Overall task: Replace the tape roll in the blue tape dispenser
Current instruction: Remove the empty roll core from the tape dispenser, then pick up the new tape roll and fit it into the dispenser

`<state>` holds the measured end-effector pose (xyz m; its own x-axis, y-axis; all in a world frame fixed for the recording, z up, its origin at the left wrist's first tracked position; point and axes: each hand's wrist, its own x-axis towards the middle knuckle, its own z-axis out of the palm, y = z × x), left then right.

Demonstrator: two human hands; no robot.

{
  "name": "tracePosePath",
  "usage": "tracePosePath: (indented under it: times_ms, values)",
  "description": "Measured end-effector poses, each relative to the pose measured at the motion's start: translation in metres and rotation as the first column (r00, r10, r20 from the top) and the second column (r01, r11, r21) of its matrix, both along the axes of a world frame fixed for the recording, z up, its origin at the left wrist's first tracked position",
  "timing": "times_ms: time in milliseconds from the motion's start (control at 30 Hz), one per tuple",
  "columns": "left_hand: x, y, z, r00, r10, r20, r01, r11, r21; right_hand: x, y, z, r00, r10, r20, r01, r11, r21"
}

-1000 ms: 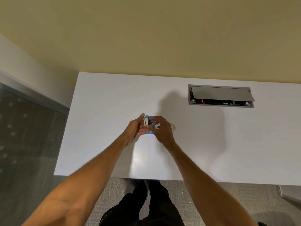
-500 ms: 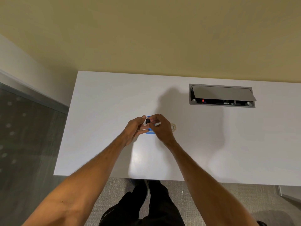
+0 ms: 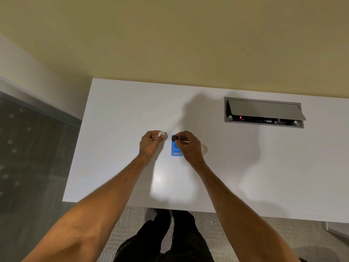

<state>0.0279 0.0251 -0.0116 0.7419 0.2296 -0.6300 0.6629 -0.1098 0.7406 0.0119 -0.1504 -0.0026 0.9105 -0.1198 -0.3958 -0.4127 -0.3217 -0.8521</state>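
The blue tape dispenser (image 3: 176,150) lies on the white desk (image 3: 117,152), its near end showing below my right hand. My right hand (image 3: 187,144) pinches a small black spool core (image 3: 174,138) just above the dispenser's far end. My left hand (image 3: 152,140) is to the left of the dispenser, apart from it, fingers closed on a small white tape ring (image 3: 161,133). A second, clear tape roll (image 3: 204,148) lies flat on the desk just right of my right hand, partly hidden by it.
A grey cable box (image 3: 263,112) with its lid raised is set into the desk at the back right. The desk's left edge and near edge border a grey carpeted floor. A beige wall stands behind the desk.
My hands, together over the dispenser before, have parted. The left hand moved left with the white ring; the right hand now holds the black core, and the dispenser is uncovered.
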Motion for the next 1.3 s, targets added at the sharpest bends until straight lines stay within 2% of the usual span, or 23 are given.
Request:
tracePosePath:
  times_ms: [67,167,300,667,1000,1100,1200,1300]
  values:
    - [0.002,0.003,-0.001,0.996,-0.080,0.038,0.074,0.988,0.137,0.002,-0.001,-0.002,1.000,0.001,-0.007,-0.001,1.000,-0.001]
    - [0.004,0.008,-0.005,0.968,-0.242,0.067,0.208,0.922,0.327,0.003,-0.004,-0.005,1.000,-0.008,-0.010,0.008,1.000,-0.002]
    - [0.009,0.009,-0.010,0.942,-0.331,0.049,0.274,0.848,0.454,0.005,-0.008,-0.013,1.000,-0.018,-0.020,0.018,1.000,-0.022]
    - [0.013,0.012,-0.028,0.951,-0.308,-0.006,0.261,0.797,0.544,0.008,-0.012,-0.031,1.000,0.027,-0.010,-0.028,0.998,-0.051]
    - [0.013,0.014,-0.031,0.931,-0.366,-0.008,0.314,0.787,0.531,0.010,-0.013,-0.030,0.996,0.084,0.004,-0.083,0.992,-0.093]
    - [0.014,0.011,-0.027,0.944,-0.329,-0.015,0.292,0.814,0.502,0.010,-0.014,-0.028,0.996,0.089,0.002,-0.088,0.991,-0.098]
    - [0.008,0.006,-0.018,0.962,-0.265,0.068,0.197,0.843,0.500,0.009,-0.015,-0.024,0.996,0.088,0.013,-0.086,0.992,-0.097]
    - [-0.009,-0.001,-0.009,0.911,-0.337,0.238,0.196,0.861,0.470,0.005,-0.017,-0.020,0.993,0.111,0.027,-0.107,0.987,-0.121]
